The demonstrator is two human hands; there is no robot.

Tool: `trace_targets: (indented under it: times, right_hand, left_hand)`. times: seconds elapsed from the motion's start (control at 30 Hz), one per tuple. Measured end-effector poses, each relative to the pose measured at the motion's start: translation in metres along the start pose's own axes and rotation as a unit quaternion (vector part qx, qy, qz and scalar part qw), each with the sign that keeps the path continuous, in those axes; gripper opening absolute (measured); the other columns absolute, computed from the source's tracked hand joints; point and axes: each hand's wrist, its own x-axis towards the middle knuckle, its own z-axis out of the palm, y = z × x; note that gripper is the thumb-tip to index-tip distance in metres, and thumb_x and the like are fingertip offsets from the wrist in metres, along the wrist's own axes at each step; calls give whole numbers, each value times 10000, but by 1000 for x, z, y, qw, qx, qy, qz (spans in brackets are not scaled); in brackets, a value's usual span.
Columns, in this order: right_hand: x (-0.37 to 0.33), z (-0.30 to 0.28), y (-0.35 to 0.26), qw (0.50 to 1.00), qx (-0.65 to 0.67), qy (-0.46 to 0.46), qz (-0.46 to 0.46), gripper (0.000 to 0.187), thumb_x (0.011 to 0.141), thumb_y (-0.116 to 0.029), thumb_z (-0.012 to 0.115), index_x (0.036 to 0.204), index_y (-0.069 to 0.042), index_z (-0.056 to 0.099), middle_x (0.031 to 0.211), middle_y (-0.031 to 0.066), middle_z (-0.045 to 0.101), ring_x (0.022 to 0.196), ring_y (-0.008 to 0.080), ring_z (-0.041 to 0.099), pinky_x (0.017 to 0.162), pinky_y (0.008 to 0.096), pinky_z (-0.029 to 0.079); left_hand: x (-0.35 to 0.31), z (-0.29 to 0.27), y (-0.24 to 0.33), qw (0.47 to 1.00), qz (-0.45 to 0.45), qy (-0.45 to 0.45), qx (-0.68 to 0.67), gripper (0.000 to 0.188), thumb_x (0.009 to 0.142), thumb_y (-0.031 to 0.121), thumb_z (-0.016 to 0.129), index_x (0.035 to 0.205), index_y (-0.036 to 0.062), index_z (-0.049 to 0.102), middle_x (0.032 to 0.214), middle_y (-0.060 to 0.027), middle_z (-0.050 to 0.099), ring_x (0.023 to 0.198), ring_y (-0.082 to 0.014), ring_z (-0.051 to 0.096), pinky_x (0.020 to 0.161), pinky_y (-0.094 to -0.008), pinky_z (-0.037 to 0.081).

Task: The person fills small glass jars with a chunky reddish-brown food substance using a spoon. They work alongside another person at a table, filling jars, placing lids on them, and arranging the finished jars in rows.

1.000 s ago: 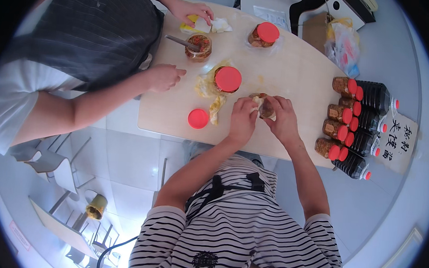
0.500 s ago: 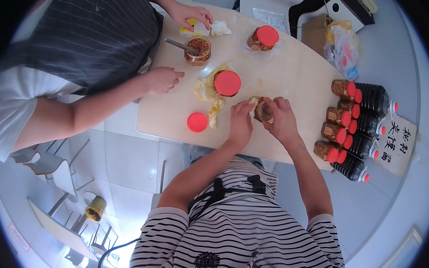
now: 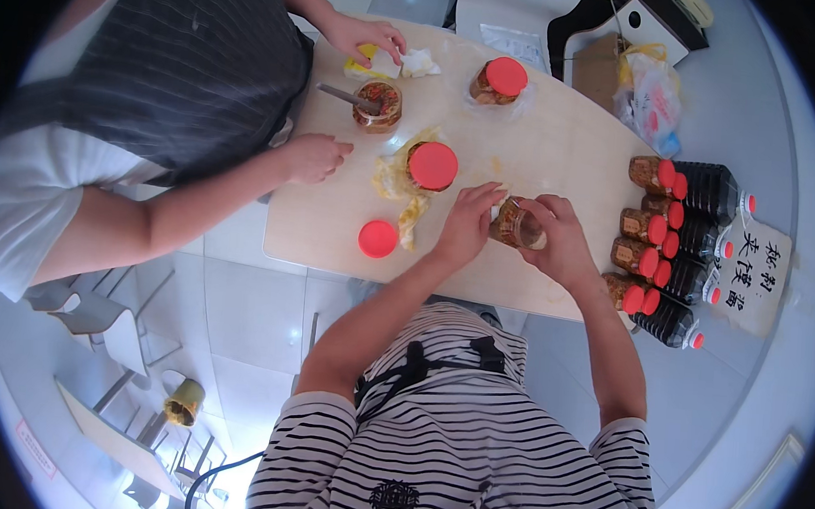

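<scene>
My right hand is closed around a small glass jar of brown sauce, held tilted over the table's near edge. Its clear end is turned toward my right palm; whether that is the mouth or the base I cannot tell. My left hand pinches a white tissue against the jar's left side. Left of my hands, a red lid lies flat on the table. Beyond it, a larger red-lidded jar stands beside a crumpled, yellow-stained wrapping.
A co-worker's hands rest at the table's left, near an open jar with a spoon in it. Another lidded jar stands on plastic at the back. Several small jars and dark bottles line the right end.
The small jar has turned in my hands and shows more of its side. Both my hands have shifted slightly to the right with it.
</scene>
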Motion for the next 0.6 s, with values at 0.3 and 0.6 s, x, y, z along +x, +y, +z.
trace_targets:
  times: [0.3, 0.6]
  right_hand:
    - [-20, -26, 1, 999, -30, 43, 3, 710, 594, -24, 839, 1254, -104, 589, 1222, 154, 553, 1130, 360, 554, 949, 419, 512]
    - [-25, -51, -15, 998, -45, 14, -50, 676, 605, 18, 800, 1236, -102, 587, 1218, 129, 545, 1117, 344, 542, 935, 422, 518]
  left_hand:
    - [3, 7, 53, 994, 32, -2, -100, 460, 842, -126, 493, 1242, 56, 632, 1321, -148, 601, 1208, -332, 565, 1012, -392, 484]
    - [40, -5, 22, 974, -12, -164, -157, 370, 915, -82, 466, 1235, 21, 621, 1301, -149, 610, 1211, -306, 581, 1036, -374, 466]
